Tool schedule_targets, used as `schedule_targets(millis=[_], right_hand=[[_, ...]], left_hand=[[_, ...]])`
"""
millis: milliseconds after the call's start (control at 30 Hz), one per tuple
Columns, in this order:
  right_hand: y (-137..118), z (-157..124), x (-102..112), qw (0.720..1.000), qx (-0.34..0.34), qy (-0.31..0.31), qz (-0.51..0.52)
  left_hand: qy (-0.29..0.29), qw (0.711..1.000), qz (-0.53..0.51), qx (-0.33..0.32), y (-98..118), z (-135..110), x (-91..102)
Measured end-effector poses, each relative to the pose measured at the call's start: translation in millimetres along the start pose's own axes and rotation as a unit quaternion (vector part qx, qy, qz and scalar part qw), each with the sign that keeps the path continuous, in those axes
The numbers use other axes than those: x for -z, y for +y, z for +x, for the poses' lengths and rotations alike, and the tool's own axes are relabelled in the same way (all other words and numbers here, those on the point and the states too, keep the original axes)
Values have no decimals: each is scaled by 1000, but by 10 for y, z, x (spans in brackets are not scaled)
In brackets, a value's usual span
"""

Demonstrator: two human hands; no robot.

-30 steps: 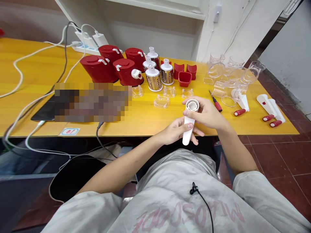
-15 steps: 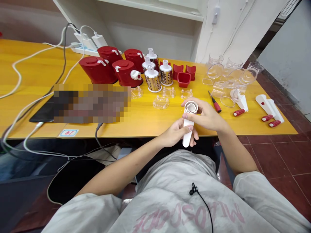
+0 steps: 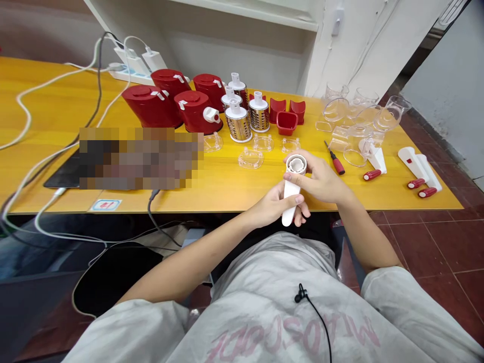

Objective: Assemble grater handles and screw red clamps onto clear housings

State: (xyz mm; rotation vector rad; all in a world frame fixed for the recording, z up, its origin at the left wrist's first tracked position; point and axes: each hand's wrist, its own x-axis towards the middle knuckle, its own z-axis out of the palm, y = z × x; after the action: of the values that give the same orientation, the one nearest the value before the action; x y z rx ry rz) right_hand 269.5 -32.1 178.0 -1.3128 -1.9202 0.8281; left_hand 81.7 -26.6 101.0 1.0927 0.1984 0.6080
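We see both hands closed on one white crank arm, held upright just over the near edge of the yellow table, at about 12 o'clock from the person's chest. The left hand wraps the lower shaft, with its fingers curled round and the thumb laid across the front. The right hand cups the ring-shaped socket at the top from the 3 o'clock side, with one fingertip on the rim's left edge.

In our judgement, the risk lies in where the part hangs. Its lower tip is off the table and above the lap, so a loosened grip would send it to the floor rather than the tabletop. A red-handled screwdriver lies close at 2 o'clock of the right hand, and small clear plastic caps sit at 10 o'clock. A careless elbow or wrist could knock either of them.

The left palm covers the arm's lower end, so we cannot tell whether a knob sits there. The inside of the socket is too small to read. A blurred patch covers whatever lies at 9 o'clock.
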Motion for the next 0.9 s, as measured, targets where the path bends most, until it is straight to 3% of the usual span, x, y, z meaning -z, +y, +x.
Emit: schedule_targets(millis=[333,600,900], right_hand=[[-100,-56,-32,999,-14,24,-34],[-40,-39,57,1000,-7,-4,-20],[2,-49,28,998,-5,-45,36]], left_hand=[[-11,999,-19,36,32,-14,42],[-22,999,-40,17,32,-5,17],[-18,998,-34,40,78,-2,-2]])
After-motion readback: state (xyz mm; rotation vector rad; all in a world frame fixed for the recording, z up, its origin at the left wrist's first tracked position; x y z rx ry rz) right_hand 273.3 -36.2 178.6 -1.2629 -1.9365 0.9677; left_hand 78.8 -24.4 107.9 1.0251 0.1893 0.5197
